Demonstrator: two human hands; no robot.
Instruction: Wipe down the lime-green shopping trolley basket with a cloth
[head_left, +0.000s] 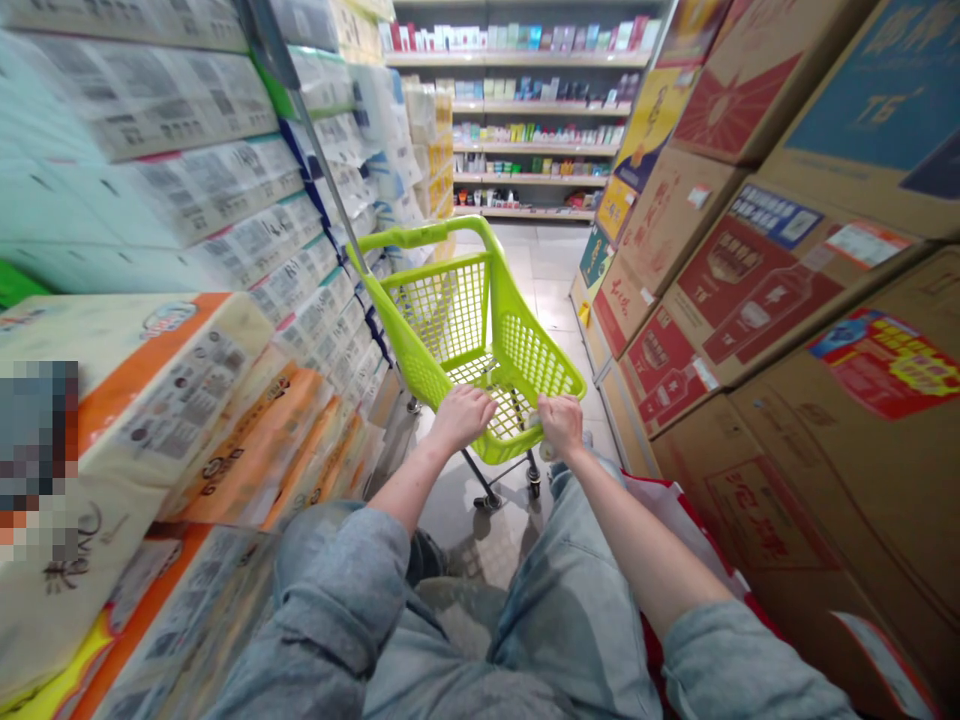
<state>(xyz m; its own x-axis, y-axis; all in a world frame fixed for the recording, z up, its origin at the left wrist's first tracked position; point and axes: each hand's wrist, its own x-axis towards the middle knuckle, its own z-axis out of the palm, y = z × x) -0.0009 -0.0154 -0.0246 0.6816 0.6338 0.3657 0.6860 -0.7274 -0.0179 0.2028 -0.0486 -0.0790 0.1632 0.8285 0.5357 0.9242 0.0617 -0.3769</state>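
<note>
Shop, most likely supermarket: narrow aisle between stacked goods. Left side: tall wall of plastic-wrapped packs, printed labels repeating row upon row; orange-and-cream packs piled nearer. Right side: printed cardboard cartons stacked high, bottle pictures on some, small price tags on fronts, bright red-and-yellow promotional sticker on one. Far end: tiered display shelves lined with small colourful boxes and containers. Lime-green shopping cart on pale tiled floor.

One left hand, one right hand, two denim sleeves, one green cart, three wheels showing, five stocked shelves; boxes and packs, many of each, too crowded to count.
</note>
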